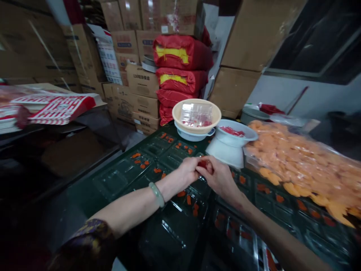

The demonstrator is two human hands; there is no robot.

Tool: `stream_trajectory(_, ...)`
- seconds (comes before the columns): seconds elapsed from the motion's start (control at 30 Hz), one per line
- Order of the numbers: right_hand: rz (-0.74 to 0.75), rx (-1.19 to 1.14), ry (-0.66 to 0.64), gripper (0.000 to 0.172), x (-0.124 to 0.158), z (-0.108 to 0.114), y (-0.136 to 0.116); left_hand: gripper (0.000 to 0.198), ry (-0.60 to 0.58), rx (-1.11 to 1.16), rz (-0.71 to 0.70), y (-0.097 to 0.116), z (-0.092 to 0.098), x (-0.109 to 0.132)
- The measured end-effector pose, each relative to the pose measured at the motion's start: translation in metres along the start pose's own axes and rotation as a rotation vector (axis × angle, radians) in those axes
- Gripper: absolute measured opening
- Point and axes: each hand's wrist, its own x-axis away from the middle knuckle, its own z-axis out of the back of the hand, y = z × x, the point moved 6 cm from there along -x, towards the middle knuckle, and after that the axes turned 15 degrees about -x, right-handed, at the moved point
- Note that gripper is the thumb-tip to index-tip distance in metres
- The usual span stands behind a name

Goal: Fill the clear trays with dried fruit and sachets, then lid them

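**Head view, what's biggest?**
Cardboard cartons (141, 84) stacked around 12 o'clock, with 3 red sacks (180, 71) piled against them.

**Next down?**
A clear plastic bag of flat orange pieces (299, 165) lies at 3 o'clock, beside the white bowl (237, 131), which sits on an upturned white base at 1 o'clock. Bits of red (231, 131) lie inside that bowl. At 12 o'clock, a cream bowl (196, 113) holds clear plastic packets (196, 114).

**And under the hands?**
Dark clear-lidded compartment trays (124, 177) spread across the bench, with small orange bits (182, 193) in their pockets.

**The hands?**
Both are close together near the frame's centre, fingers curled inward. The left hand (187, 170), with a pale green bangle (156, 194) on its wrist, and the right hand (218, 178) are shut on a small red piece (202, 164).

**How would that handle?**
It looks light and probably soft, maybe slippery, though it's mostly hidden. Fingertips at its edges would suit it best. It sits between the 2 hands, just above the knuckles of the right.
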Motion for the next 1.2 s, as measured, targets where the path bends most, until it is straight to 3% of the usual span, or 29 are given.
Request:
stream_trajectory(0.13,-0.091,-0.233,-0.092,0.01,0.014,-0.024,-0.004,0.007,0.067,-0.004,-0.004,-0.023,0.025,0.029)
stream_trajectory(0.4,-0.319,-0.798,-0.338,0.015,-0.009,-0.084,-0.026,0.023,0.143,0.03,0.062,-0.017,0.088,0.056)
stream_trajectory(0.57,-0.384,-0.975,-0.356,0.013,-0.02,-0.109,-0.038,0.018,0.086,0.095,0.099,-0.009,0.119,0.054)
stream_trajectory(0.7,-0.534,-1.145,-0.247,0.017,-0.057,-0.122,-0.021,0.018,0.025,0.126,0.123,-0.003,0.137,0.057)
stream_trajectory(0.83,-0.537,-1.056,-0.099,0.016,-0.126,-0.135,0.016,0.014,0.022,0.146,0.122,0.003,0.146,0.078)
stream_trajectory(0.97,-0.511,-0.927,-0.079,0.01,-0.185,-0.162,0.051,0.011,0.037,0.208,0.114,-0.006,0.151,0.11)
stream_trajectory(1.07,-0.481,-0.829,-0.069,0.009,-0.206,-0.181,0.069,0.01,0.062,0.306,0.124,-0.024,0.155,0.127)
stream_trajectory(1.2,-0.437,-0.66,-0.077,0.007,-0.214,-0.199,0.082,0.012,0.116,0.4,0.143,-0.049,0.162,0.137)
